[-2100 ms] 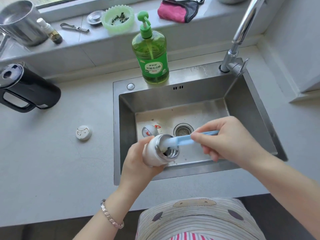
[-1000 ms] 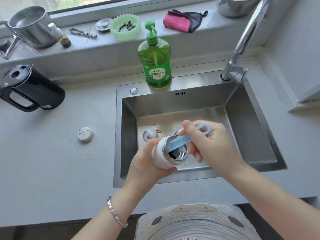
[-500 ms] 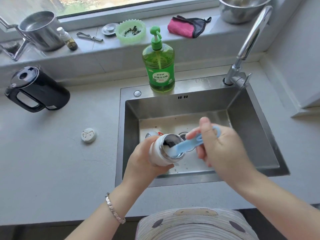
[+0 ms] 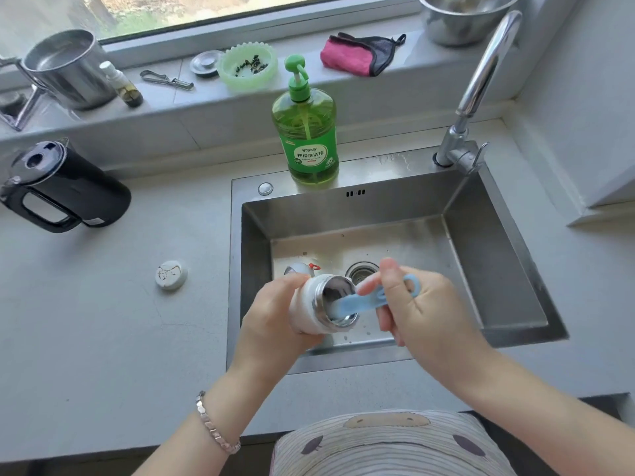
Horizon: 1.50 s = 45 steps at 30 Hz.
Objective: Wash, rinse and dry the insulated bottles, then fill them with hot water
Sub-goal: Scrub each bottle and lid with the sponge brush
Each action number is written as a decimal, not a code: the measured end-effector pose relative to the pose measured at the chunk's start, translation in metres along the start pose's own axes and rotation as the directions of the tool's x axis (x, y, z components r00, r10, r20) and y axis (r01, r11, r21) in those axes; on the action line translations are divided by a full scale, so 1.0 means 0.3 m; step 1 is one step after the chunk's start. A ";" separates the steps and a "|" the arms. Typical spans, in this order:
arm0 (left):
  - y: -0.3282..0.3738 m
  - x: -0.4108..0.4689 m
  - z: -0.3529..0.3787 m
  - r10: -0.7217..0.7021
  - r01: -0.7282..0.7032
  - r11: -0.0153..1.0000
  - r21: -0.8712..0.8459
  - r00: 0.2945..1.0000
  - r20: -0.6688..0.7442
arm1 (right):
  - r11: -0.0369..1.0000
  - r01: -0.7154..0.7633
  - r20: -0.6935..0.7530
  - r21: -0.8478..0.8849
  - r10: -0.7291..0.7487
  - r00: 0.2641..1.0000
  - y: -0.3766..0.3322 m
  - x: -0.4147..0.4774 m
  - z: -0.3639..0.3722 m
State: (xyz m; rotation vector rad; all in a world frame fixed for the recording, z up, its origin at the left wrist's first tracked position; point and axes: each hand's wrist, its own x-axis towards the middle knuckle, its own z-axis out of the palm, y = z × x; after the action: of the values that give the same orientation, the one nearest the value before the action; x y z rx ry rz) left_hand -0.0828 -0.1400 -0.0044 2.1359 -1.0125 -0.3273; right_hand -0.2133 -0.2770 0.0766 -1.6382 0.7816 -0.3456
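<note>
Two changes vs half a second back: the blue brush handle shows less length outside the bottle, its loop end now closer to the mouth, and the right hand sits lower and nearer the rim. Bottle position is roughly unchanged. Two seconds back the handle lay nearly level with its end poking past the fingers. Now it angles down into the opening.

White insulated bottle: tilted, mouth facing right and up, held over the front part of the sink. Lid off, steel rim and liner shiny, inside dark, brush head not visible.

Left hand: fingers curled round the white body from behind. Right hand: thumb and fingers pinching the handle just below the loop, remaining fingers curled under.

Second bottle lies on the sink floor near the drain, mostly hidden behind the left hand. Round white lid sits on the counter, left of the sink.
</note>
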 end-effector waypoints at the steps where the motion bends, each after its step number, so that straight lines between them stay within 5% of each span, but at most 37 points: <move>1: 0.002 -0.003 0.002 -0.006 0.006 1.000 0.009 1.000 0.017 | 1.000 -0.009 0.012 -0.007 0.009 1.000 0.002 0.000 0.001; 5: 0.007 -0.012 -0.006 -0.145 0.142 0.984 -0.108 0.989 -0.021 | 0.998 0.063 -0.062 0.000 -0.063 0.996 -0.025 0.014 -0.051; 10: 0.047 -0.028 0.032 -0.058 0.060 0.992 -0.114 0.998 0.018 | 0.972 0.117 -0.092 -0.205 -0.138 0.986 0.029 0.005 0.028; 16: 0.029 -0.047 0.043 -0.161 0.160 0.959 -0.232 0.987 0.014 | 0.997 0.036 -0.265 0.064 -0.018 0.964 -0.027 0.027 -0.048; 21: 0.070 -0.054 0.053 -0.180 0.211 0.940 -0.268 0.974 0.134 | 0.986 -0.087 -0.205 0.145 0.116 0.972 0.023 -0.001 0.022; 26: 0.046 -0.050 0.048 -0.259 0.293 0.911 -0.289 0.954 0.150 | 0.964 -0.020 -0.146 0.265 0.060 0.987 -0.006 0.021 -0.023; 30: 0.068 -0.044 0.049 -0.149 0.187 0.953 -0.239 0.974 0.170 | 0.989 -0.057 0.108 0.136 0.042 0.993 0.037 0.027 0.046; 36: 0.056 -0.038 0.019 -0.044 0.059 0.987 -0.150 0.993 0.107 | 0.905 0.245 0.157 -0.346 -0.202 0.967 0.054 0.062 0.029; 42: 0.028 -0.046 0.044 -0.059 0.067 0.990 -0.127 0.996 0.067 | 0.999 -0.034 0.168 0.008 0.032 0.985 0.050 0.059 0.049; 45: 0.025 -0.051 0.043 -0.068 0.076 0.988 -0.134 0.996 0.059 | 0.998 0.000 0.071 0.062 -0.004 0.997 0.071 0.070 0.032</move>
State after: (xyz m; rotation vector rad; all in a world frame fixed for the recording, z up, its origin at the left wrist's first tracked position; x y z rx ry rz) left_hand -0.1034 -0.1384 -0.0093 2.0532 -0.9179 -0.4778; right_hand -0.1984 -0.2845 0.0500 -1.5844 0.7090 -0.3090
